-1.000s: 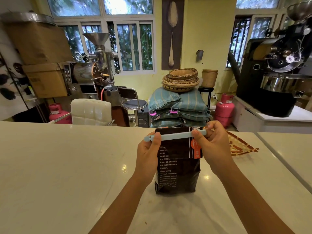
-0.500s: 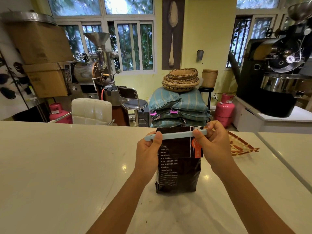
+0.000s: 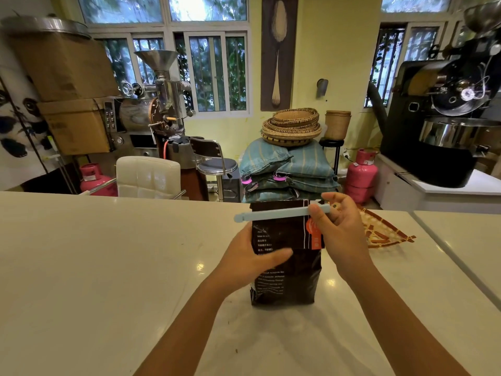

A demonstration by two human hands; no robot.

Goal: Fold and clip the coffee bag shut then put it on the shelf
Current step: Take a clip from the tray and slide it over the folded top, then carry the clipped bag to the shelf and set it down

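**Head view: clip on bag, left hand on body, right hand at clip's right end**

Head view, left to right. Left hand (image 3: 250, 260) wraps the bag's left side at mid-height, thumb across the front panel, fingers curled round the side; holding the bag. Bag (image 3: 287, 280) stands upright on the counter (image 3: 108, 267), centre frame, top folded down toward the camera. Clip (image 3: 276, 214) lies horizontal across the fold, long axis left-right, its left tip sticking out past the bag's left edge, free of any hand. Right hand (image 3: 339, 232) pinches the clip's right end, thumb in front, fingers behind; narrow pinch.

Key relation: clip runs crosswise, bag axis vertical, and the left hand sits below the clip. Clip looks closed, latch not clear. Likely next: lift the bag. Left hand has the body grip, so it is better placed to carry. No shelf in view; cannot tell which way the bag must go.
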